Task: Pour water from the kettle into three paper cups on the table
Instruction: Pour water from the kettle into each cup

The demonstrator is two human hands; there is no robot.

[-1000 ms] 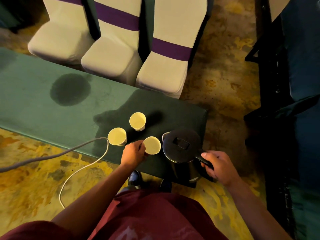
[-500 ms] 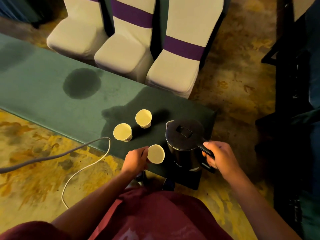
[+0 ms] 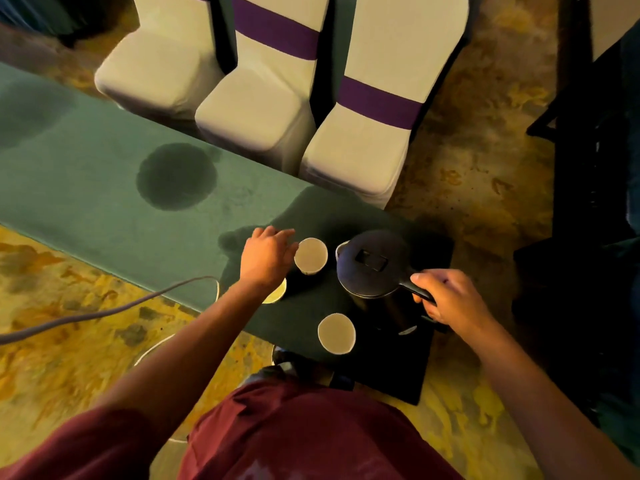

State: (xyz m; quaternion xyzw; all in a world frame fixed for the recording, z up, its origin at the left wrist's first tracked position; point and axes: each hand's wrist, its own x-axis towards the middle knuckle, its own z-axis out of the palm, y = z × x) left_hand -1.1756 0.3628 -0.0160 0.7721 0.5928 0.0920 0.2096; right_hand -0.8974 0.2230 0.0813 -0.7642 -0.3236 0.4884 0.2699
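Since half a second ago the left hand (image 3: 268,255) has let go of the near paper cup (image 3: 336,333) and reached up the frame to the far paper cup (image 3: 310,256); the near cup now stands alone at lower centre, close to the table's front edge. That left hand rests with relaxed, spread fingers just left of the far cup's rim, touching or nearly touching its side; I cannot tell whether it grips. Its wrist covers most of the third paper cup (image 3: 277,295), of which only a yellow sliver of rim shows.

Right hand (image 3: 446,299) is curled firmly round the black handle of the electric kettle (image 3: 372,268), which sits right of centre, lid shut, spout turned left toward the far cup. Whether it has lifted off its dark base is unclear. All this sits on the green-clothed table (image 3: 86,188), which carries a dark wet patch (image 3: 176,176) at upper left.

Judging by the layout, the cups are being arranged and steadied beside the spout; pouring looks not yet begun. The next move calls for lifting the kettle, bringing the spout over the far cup and tipping slowly while the left hand braces the light cup.
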